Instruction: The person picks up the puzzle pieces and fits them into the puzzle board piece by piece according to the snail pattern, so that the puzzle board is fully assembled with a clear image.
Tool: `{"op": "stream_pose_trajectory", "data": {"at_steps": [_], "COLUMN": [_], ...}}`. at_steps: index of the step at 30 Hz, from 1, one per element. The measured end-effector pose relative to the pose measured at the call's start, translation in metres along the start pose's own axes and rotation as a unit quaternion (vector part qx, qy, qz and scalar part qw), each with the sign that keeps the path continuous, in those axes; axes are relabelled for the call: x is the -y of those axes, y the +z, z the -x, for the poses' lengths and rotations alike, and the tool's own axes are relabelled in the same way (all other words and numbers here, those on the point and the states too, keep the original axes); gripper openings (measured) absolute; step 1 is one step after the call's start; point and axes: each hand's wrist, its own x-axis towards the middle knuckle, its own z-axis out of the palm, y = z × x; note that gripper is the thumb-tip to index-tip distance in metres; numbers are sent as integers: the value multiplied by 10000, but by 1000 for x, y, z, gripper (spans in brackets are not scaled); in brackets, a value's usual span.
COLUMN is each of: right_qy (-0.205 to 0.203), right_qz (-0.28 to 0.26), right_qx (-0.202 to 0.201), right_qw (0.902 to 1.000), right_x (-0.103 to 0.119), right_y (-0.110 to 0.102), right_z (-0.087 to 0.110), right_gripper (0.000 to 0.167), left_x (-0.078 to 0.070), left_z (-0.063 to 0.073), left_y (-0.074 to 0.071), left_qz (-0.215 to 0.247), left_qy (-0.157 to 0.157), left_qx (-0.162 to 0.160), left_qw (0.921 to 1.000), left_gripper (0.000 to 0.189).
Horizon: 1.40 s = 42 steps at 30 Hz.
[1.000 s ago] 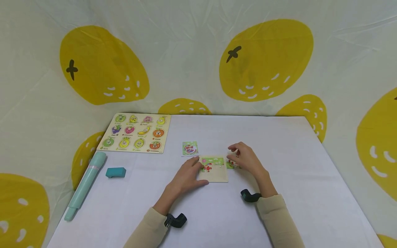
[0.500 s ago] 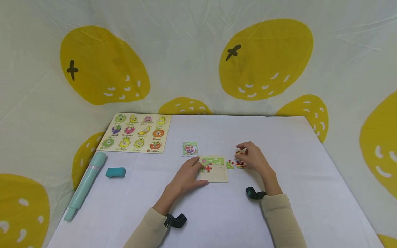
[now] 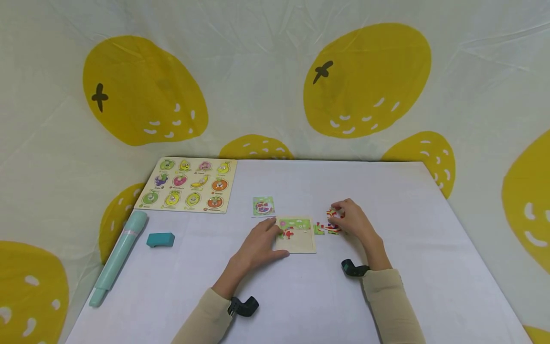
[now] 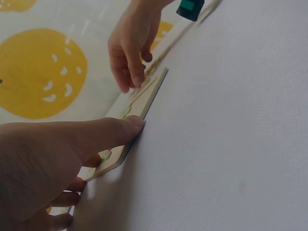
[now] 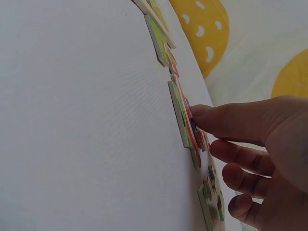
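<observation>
We take the step in hand to be picking out the next piece for a jigsaw. Our left hand [image 3: 259, 242] rests on the left side of the tray [image 3: 302, 245], its fingers relaxed and the thumb apart from them on the near edge, so it seems to brace rather than clamp. Our right hand [image 3: 353, 222], just right of the tray, has thumb and fingertips closed in a pinch on a red-and-white piece [image 3: 330, 214]. Whether that piece is clear of the cloth [image 3: 292, 296] we cannot tell.

The tray lies flat in front of us: a green strip [image 3: 297, 223] fills its far side, a red part [image 3: 288, 233] sits below it at the left, and the near part shows bare wood. At least 2 more bits lie just right of the tray, a green bit [image 3: 318, 230] and a striped bit [image 3: 333, 230]; our right fingers may hide others.

We judge that the next move calls for turning the piece until its print and tabs suit the gap beside the red part, then lowering it level and pressing it flush while our left hand steadies the frame. A small picture [image 3: 263, 206] beyond the tray's far left corner could guide us; a tilted tab would likely catch on its neighbour
</observation>
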Motion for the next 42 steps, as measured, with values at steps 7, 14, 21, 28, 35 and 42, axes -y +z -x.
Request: {"op": "stream_pose_trajectory", "data": {"at_steps": [7,14,21,28,35,42], "right_qy": [-42,84,143,65,47,-80], "right_qz": [51,33,-172,-309,-337,-449], "right_qx": [1,48,33,-160,-413,-398], "right_qw": [10000,9999,9997,9994,9986,9982], "right_x": [1,2,1,0,3,10], "right_y": [1,3,2,2,0,-4], "right_z": [0,-1,0,-1,2,3], "right_gripper": [42,45,43,33,29,33], "left_x": [-1,-2,-2,-2,0,1], "left_z": [0,1,0,-1,0,0], "left_y": [-1,-2,-2,-1,0,0], "left_qz": [2,30,-7,14,-37,-59], "left_qy": [-26,-42,6,1,63,61], "left_qx": [23,17,5,-5,-90,-74], "left_qw": [10000,10000,10000,10000,9999,9999], "left_gripper": [58,58,57,58,57,58]}}
